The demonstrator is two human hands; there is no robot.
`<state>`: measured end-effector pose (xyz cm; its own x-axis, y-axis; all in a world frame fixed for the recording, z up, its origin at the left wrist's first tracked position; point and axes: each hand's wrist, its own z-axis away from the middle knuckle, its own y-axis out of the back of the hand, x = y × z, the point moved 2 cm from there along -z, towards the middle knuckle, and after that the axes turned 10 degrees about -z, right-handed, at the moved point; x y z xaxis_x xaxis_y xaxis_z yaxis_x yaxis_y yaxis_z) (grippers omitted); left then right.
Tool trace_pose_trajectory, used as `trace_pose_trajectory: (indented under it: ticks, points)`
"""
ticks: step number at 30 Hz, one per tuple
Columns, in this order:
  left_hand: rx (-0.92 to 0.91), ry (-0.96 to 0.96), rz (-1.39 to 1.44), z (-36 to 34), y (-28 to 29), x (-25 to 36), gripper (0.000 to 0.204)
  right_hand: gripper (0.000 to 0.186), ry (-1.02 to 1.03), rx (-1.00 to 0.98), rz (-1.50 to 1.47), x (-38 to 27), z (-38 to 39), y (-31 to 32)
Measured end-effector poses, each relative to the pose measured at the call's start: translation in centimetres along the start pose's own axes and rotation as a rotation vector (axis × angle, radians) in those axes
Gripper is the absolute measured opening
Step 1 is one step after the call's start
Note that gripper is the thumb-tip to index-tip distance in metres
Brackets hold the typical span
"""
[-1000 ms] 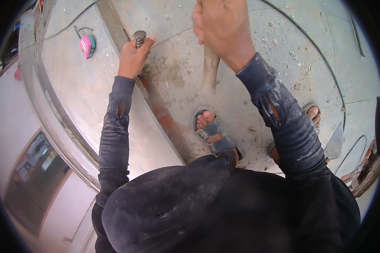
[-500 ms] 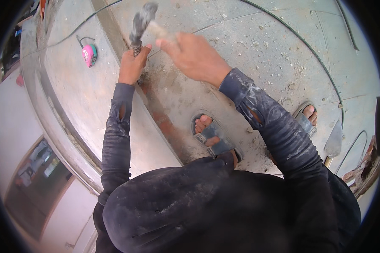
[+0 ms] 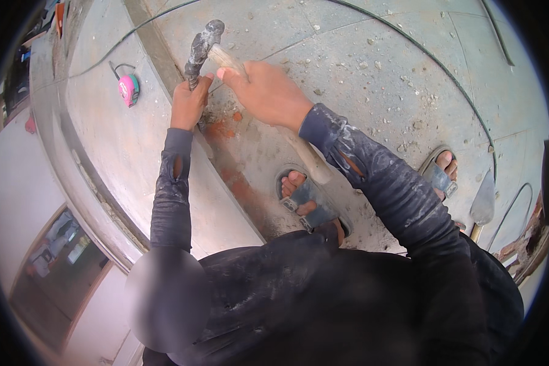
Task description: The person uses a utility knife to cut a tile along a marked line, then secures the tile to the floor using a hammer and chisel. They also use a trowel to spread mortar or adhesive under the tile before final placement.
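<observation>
My right hand (image 3: 271, 94) is closed around the wooden handle of a hammer (image 3: 226, 59). The handle's long tail runs out below the wrist toward my foot. The dark hammer head rests against, or very near, the top of a metal chisel (image 3: 193, 82). My left hand (image 3: 188, 107) wraps round that chisel and keeps it roughly upright at the edge of a pale ledge (image 3: 216, 204); its lower end is hidden by the hand. Below the fist, reddish broken brick (image 3: 221, 129) and grey rubble lie along the ledge's foot.
A pink and teal tape measure (image 3: 128, 89) lies on the ledge. Black cable (image 3: 430, 58) curves over the tiled floor among scattered rubble. A trowel (image 3: 482, 200) lies at the right. My sandalled feet (image 3: 311, 198) stand beside the ledge. A blurred dark round shape (image 3: 174, 299) covers the lower left.
The hammer, blurred by motion before, now shows sharply with its head at the chisel's top. More reddish brick fragments show below my left hand. The view has shifted slightly.
</observation>
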<state>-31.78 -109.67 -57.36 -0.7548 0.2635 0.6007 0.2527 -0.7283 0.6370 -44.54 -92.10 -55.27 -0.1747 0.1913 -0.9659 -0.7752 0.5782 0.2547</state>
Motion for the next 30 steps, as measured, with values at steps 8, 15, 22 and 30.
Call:
trace_pose_trajectory:
  ticks: [8,15,22,30]
  points:
    - [0.006,0.019,0.02,0.8,0.1,0.6,0.039,0.041,0.112,0.204,-0.428,-2.0,-3.9,7.1]
    - [0.016,0.056,0.055,0.7,0.5,-0.1,0.039,0.031,-0.053,-0.1,-0.105,-1.3,-1.1,2.0]
    - [0.014,0.055,-0.018,0.5,-0.1,0.7,0.037,0.042,0.013,-0.08,-0.296,2.4,-3.9,2.8]
    - [0.006,0.079,0.031,0.7,0.5,-0.4,0.036,0.035,0.105,-0.132,-0.075,-3.2,-4.6,5.2]
